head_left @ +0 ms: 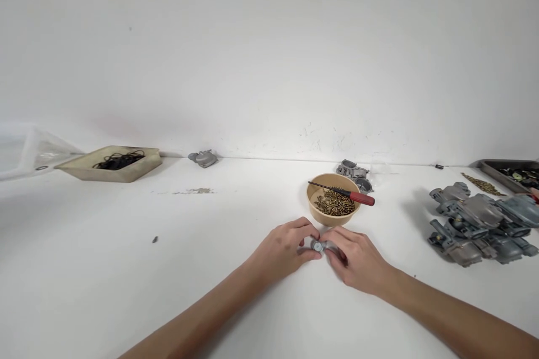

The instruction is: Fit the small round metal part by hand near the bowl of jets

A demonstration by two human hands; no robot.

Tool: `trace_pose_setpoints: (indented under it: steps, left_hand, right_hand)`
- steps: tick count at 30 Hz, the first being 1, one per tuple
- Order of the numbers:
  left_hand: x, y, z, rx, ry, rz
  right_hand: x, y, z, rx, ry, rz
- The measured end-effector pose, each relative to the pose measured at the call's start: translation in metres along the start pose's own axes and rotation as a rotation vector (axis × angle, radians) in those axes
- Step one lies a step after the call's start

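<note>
My left hand and my right hand meet on the white table, both gripping one small grey metal part between their fingertips. Most of the part is hidden by the fingers. Just behind the hands stands a tan bowl holding several small brass pieces. A screwdriver with a red handle lies across the bowl's rim.
A pile of grey carburetor bodies lies at the right. Two more grey parts sit behind the bowl, one by the wall. A tan tray with black rings is at the far left, a dark tray at the far right.
</note>
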State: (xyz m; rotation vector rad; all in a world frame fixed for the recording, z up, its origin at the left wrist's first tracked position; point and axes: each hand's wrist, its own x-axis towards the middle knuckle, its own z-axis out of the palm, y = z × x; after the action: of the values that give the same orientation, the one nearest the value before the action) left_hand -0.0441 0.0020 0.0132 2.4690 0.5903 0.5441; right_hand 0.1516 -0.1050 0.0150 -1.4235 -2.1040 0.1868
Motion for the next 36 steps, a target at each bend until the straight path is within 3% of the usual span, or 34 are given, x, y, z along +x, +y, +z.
trace_pose_setpoints:
  steps: [13,21,23,26,29,32,36]
  left_hand:
    - [0.001,0.001,0.002,0.069,0.062,0.119]
    - [-0.005,0.018,0.0,0.13,0.219,0.257]
    - [-0.007,0.026,-0.002,0.145,0.292,0.26]
    - [-0.01,0.034,-0.001,0.187,0.413,0.265]
    - [-0.012,0.039,0.002,0.204,0.478,0.283]
    - [-0.012,0.043,0.004,0.167,0.506,0.295]
    - [-0.012,0.046,0.005,0.131,0.521,0.302]
  right_hand:
    - [0.001,0.003,-0.003,0.083,0.02,-0.017]
    - [-0.001,0.001,-0.009,0.369,0.082,-0.019]
    - [-0.003,-0.003,-0.01,0.474,0.144,0.036]
    - [-0.006,-0.008,-0.011,0.755,0.18,0.234]
    - [-0.006,-0.01,-0.013,1.079,0.054,0.379]
    - [-0.004,-0.011,-0.015,1.333,-0.123,0.44]
    - [-0.004,-0.015,-0.015,1.533,-0.226,0.475]
